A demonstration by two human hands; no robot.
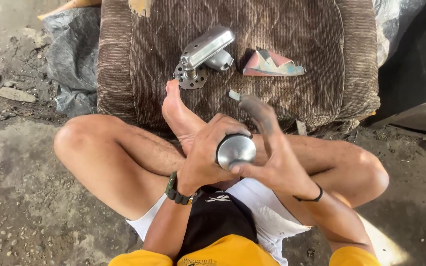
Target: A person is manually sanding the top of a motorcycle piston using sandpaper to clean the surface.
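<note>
My left hand wraps around a round, shiny metal cap, holding it over my crossed legs. My right hand rests against the cap's right side, its grimy fingers stretched upward and pinching a small grey scrap at the tips. A dark band sits on my left wrist and a thin black cord on my right wrist.
A brown ribbed cushion lies in front of me; my bare foot rests on its near edge. On the cushion sit a chromed metal part with a perforated disc and a folded piece of red and grey paper. Dirt ground and a grey plastic sheet lie to the left.
</note>
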